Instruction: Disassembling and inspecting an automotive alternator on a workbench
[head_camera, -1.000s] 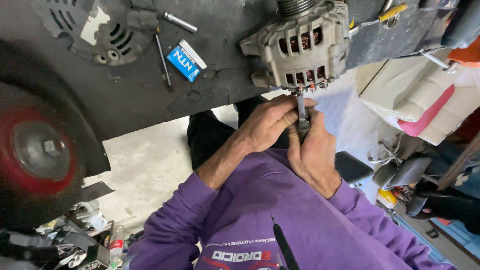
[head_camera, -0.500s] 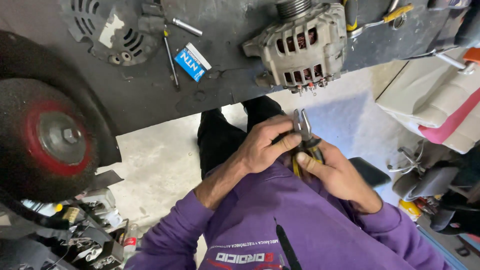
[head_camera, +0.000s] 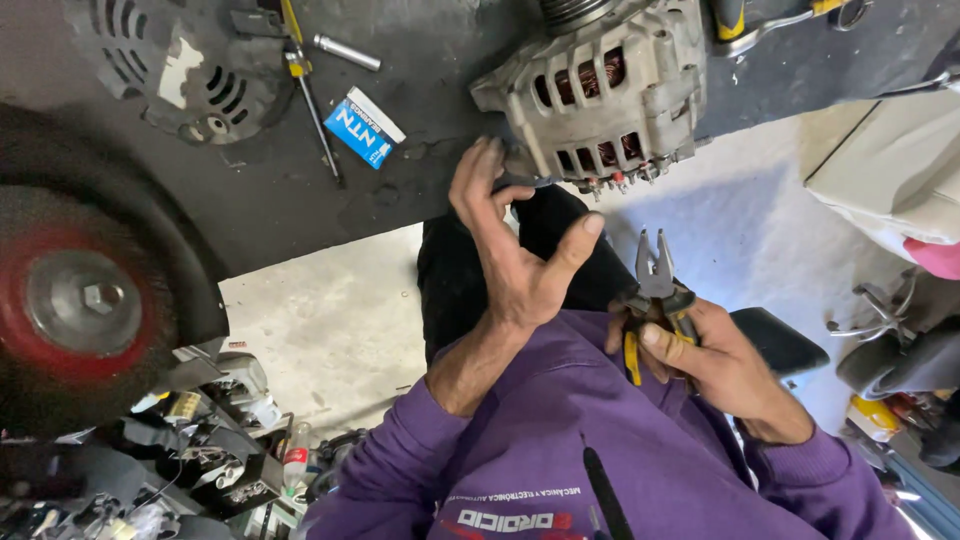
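Observation:
A grey alternator (head_camera: 610, 95) with slotted housing sits at the edge of a dark workbench (head_camera: 420, 180). My left hand (head_camera: 510, 240) reaches up to its lower left corner, fingers spread, fingertips touching the housing by a small metal part. My right hand (head_camera: 700, 355) is lower, near my purple sweater, gripping pliers (head_camera: 655, 295) with yellow and black handles, jaws pointing up and slightly apart.
On the bench lie a blue and white small box (head_camera: 365, 127), a screwdriver (head_camera: 312, 95), a metal socket piece (head_camera: 347, 52) and a round vented cover (head_camera: 175, 70). A bench grinder wheel with red hub (head_camera: 85, 300) stands at left. Cluttered parts lie on the floor below.
Both hands came down from the alternator's underside with the pliers. Now my left hand has let go of the pliers and reached back up to the alternator, while my right keeps the pliers low.

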